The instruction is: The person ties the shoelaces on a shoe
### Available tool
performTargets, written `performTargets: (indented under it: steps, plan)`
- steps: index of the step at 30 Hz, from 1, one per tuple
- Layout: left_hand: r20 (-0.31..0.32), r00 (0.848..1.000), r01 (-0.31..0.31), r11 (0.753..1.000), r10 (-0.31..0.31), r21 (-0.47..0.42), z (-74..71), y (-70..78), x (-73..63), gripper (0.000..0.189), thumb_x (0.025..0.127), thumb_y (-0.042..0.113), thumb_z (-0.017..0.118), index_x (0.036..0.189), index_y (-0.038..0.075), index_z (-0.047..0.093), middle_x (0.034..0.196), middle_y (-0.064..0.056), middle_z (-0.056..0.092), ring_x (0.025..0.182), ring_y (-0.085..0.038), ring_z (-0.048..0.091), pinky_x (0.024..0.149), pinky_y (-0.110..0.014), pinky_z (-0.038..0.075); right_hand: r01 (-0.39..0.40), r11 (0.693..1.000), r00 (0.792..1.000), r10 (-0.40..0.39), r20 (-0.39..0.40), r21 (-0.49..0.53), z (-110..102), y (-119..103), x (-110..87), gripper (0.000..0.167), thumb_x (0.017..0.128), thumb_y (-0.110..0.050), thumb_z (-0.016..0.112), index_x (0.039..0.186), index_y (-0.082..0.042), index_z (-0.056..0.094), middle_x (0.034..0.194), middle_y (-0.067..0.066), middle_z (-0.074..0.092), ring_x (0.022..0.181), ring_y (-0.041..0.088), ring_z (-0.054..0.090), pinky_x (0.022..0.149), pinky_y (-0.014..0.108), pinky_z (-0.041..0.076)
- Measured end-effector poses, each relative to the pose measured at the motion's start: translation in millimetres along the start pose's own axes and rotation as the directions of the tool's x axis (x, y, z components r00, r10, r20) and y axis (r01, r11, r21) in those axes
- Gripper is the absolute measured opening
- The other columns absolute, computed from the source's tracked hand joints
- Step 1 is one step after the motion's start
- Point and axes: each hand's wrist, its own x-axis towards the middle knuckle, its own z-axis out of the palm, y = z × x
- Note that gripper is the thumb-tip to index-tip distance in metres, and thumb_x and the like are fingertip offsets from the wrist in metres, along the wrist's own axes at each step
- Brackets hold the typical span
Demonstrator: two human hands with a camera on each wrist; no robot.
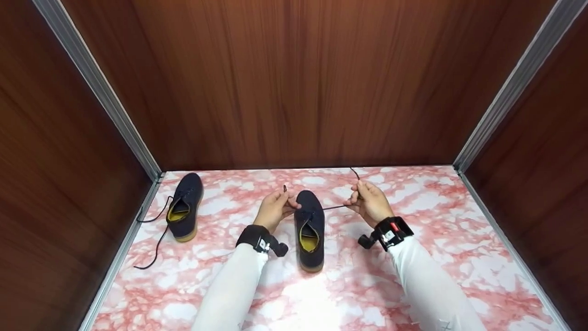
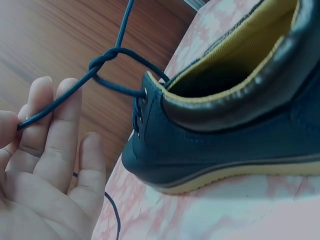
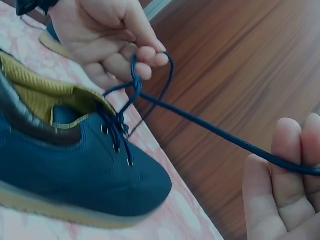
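Note:
A dark navy lace-up shoe [image 1: 308, 200] with a yellow lining stands between the two hands, toe away from me. My left hand [image 1: 274, 207], at the shoe's left, pinches its shoelace [image 2: 60, 102]; the right wrist view shows a lace loop [image 3: 169, 75] at those fingertips. To the right of the shoe, my right hand [image 1: 371, 202] holds the other lace length, drawn taut, with the free tip sticking up above the fingers. Above the eyelets the laces cross in a loose twist [image 2: 104, 59]. The right thumb is out of the right wrist view.
A matching shoe [image 1: 187, 223] stands at the left, its untied laces [image 1: 158, 248] trailing leftward on the red-and-white marbled surface [image 1: 220, 285]. Brown wood panels [image 1: 294, 82] with grey metal corner strips rise at the back and both sides.

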Motion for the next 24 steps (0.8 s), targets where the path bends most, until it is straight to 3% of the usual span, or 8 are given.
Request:
performTargets:
  steps: [5,10,19,24]
  plan:
    - [-0.006,1.000,0.011,0.999,-0.011,0.035,-5.3,-2.2,-1.5,0.023,0.111,0.015,0.047,0.109,-0.006,0.058,0.083,-0.006,0.073,0.086,-0.018,0.076,0.097,-0.045,0.060,0.011,1.000,1.000,-0.011,-0.020,-0.019,-14,1,-2.4,0.025,0.114,-0.025,0.038,0.102,-0.010,0.053,0.067,-0.002,0.060,0.072,0.016,0.068,0.085,0.037,0.062]
    - [-0.023,0.999,0.036,0.998,-0.035,0.047,-13.3,-6.7,-2.3,0.024,0.111,0.017,0.050,0.111,-0.003,0.062,0.091,-0.014,0.075,0.089,-0.023,0.076,0.086,-0.033,0.062,-0.006,0.999,0.999,0.004,-0.053,-0.036,-27,3,-4.6,0.025,0.114,-0.026,0.038,0.102,-0.010,0.053,0.065,-0.003,0.060,0.071,0.016,0.069,0.082,0.034,0.062]
    - [-0.055,0.994,0.093,0.996,-0.094,-0.013,-29.6,-21.4,-8.2,0.021,0.112,0.017,0.046,0.107,0.001,0.059,0.092,-0.009,0.073,0.084,-0.017,0.075,0.098,-0.051,0.060,-0.058,0.998,0.990,0.056,-0.133,-0.012,-43,15,-9.1,0.026,0.114,-0.030,0.039,0.107,-0.008,0.051,0.066,-0.005,0.058,0.070,0.013,0.067,0.082,0.031,0.062]
    - [-0.076,0.989,0.123,0.987,-0.131,-0.104,-33.8,-28.2,-11.6,0.023,0.112,0.018,0.047,0.114,-0.002,0.058,0.094,-0.007,0.073,0.085,-0.016,0.074,0.089,-0.040,0.062,-0.076,0.997,0.985,0.073,-0.153,-0.012,-51,22,-12.9,0.027,0.115,-0.028,0.036,0.108,-0.008,0.052,0.066,-0.006,0.057,0.068,0.011,0.065,0.074,0.027,0.059]
